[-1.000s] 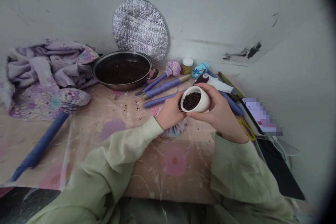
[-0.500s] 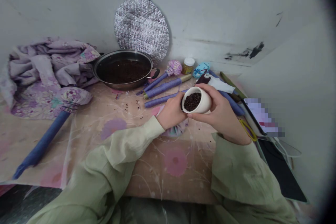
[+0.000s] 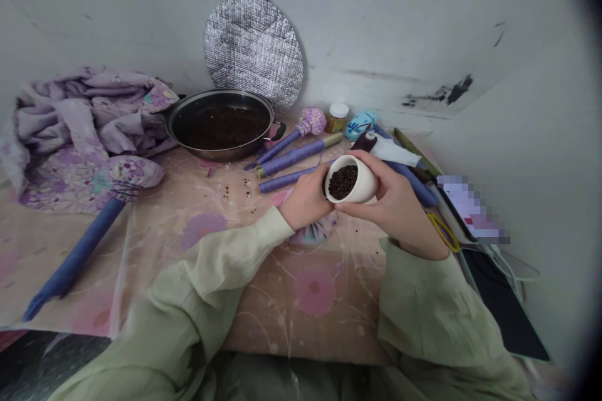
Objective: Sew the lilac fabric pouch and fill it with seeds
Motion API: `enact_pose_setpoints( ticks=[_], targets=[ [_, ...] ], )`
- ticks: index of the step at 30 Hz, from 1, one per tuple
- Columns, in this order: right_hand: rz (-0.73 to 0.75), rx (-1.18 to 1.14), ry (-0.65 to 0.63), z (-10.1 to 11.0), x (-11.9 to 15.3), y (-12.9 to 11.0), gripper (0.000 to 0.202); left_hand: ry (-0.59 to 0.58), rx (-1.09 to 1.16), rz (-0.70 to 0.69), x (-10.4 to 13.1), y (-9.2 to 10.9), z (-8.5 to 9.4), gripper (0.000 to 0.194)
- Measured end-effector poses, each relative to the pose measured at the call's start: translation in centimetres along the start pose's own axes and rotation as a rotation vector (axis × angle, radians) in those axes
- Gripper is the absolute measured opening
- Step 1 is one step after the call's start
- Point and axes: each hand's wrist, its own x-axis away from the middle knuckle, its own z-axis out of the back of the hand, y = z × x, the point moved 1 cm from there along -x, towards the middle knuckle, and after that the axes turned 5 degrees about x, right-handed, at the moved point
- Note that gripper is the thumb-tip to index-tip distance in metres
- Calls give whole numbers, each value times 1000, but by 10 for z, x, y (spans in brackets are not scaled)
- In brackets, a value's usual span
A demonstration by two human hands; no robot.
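My right hand (image 3: 392, 200) is wrapped round a white cup (image 3: 367, 182). The cup is tilted to the left, its mouth facing me, with dark brown granules (image 3: 343, 182) inside. My left hand (image 3: 308, 197) is curled against the cup's left rim; its fingertips are hidden, so what it grips cannot be made out. Just below that hand, a gathered piece of purple floral cloth (image 3: 314, 231) shows on the table.
Behind stands a wide pan (image 3: 221, 153) of dark granules, beside a silver round mat (image 3: 254, 44). Floral cloth (image 3: 84, 119) and a blue-wrapped stick (image 3: 79, 257) lie left. Several wrapped sticks (image 3: 296, 155), a small jar (image 3: 337, 119) and yellow-handled scissors (image 3: 443, 232) lie right.
The cup and both hands have shifted very slightly to the left. Everything else stays where it was.
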Motion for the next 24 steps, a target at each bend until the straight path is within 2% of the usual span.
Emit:
enact_pose_setpoints(
  ticks=[9, 24],
  targets=[
    [-9, 16, 4, 0, -1, -1, 66, 3, 72, -62, -1, 1, 0, 54],
    [-1, 42, 21, -2, 0, -2, 68, -9, 54, -68, -1, -1, 0, 53]
  ],
)
